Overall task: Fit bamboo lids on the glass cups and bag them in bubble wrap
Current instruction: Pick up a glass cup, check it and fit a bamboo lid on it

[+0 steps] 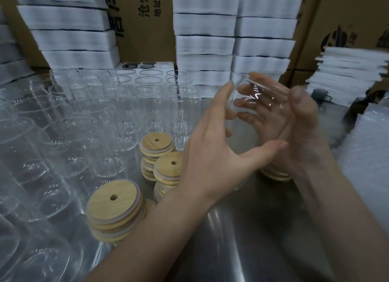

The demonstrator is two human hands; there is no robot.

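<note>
My right hand [303, 126] holds a clear glass cup [255, 96] tilted above the steel table; its fingers show through the glass and its thumb lies over the near side. My left hand [210, 155] is spread with straight fingers beside the cup's left side, index tip by the rim, gripping nothing. Bamboo lids with straw holes stand in stacks on the table: one near stack [114, 208], two middle stacks [167, 166], and one stack [275, 174] partly hidden under my hands. No lid is on the held cup.
Several rows of empty glass cups [117, 105] fill the table's left half. Bubble wrap bags [368, 155] lie at the right edge. White foam stacks [233, 39] and cardboard boxes [145, 25] wall the back. A grey mug [320, 95] sits far right.
</note>
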